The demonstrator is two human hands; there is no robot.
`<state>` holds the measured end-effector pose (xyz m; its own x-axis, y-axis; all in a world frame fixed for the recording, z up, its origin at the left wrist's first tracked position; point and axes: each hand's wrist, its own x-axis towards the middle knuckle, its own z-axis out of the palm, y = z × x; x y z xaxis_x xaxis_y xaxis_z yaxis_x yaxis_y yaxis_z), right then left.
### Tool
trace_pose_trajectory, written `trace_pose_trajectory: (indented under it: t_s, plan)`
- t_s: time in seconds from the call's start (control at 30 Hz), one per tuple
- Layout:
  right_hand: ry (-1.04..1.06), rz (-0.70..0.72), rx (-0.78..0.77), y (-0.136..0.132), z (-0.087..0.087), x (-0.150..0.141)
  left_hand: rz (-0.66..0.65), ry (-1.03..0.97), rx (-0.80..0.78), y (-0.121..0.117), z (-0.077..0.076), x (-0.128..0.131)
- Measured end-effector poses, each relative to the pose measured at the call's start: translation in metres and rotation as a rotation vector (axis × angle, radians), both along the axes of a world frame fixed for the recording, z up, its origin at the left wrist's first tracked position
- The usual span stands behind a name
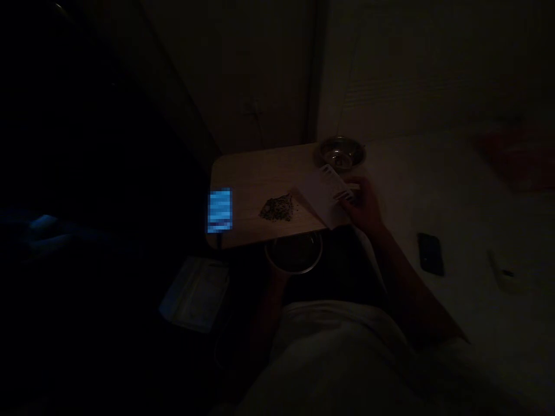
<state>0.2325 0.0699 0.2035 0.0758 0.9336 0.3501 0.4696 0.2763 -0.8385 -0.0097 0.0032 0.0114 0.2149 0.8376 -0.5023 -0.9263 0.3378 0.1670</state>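
Note:
The light is very dim. My left hand (278, 276) grips a round bowl with a shiny rim (299, 271), held just under the near edge of a small wooden table (243, 170). On the tabletop lies a heap of small dark and pale bits (277, 208), perhaps seeds or shells; I cannot make out which. My right hand (364, 205) is closed on the right end of a pale printed sheet (323, 193), which slants over the table to the right of the heap. Its left edge comes close to the heap.
A metal bowl (341, 153) stands at the table's back right corner. A lit, blurred screen (219, 211) sits at the left end. On the pale bed-like surface (399, 202) to the right lies a dark phone (430, 254). A pale box-like object (195, 294) is at lower left.

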Motion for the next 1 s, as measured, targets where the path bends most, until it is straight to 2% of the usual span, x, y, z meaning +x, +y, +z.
trace_pose_trajectory:
  t_s: [0.13,0.27,0.47,0.73,0.87,1.0]
  plan:
    - [-0.104,-0.084,0.085,0.001,0.004,0.0,0.015,-0.007,-0.014,0.0,0.007,0.002]
    - [-0.146,-0.103,0.095,0.0,0.006,0.0,0.02,0.009,-0.04,0.0,0.006,0.003]
    - [-0.21,-0.105,0.052,-0.002,0.006,-0.001,0.068,0.056,-0.124,-0.001,0.005,0.001]
    - [-0.177,-0.079,0.056,-0.006,0.012,-0.003,0.04,0.039,-0.122,-0.002,0.018,0.003]
    - [-0.154,-0.055,0.032,-0.009,0.014,-0.004,0.081,0.073,-0.144,-0.003,0.027,0.004]
    - [-0.164,-0.044,0.016,-0.009,0.01,-0.004,0.077,0.097,-0.174,-0.004,0.028,0.005]
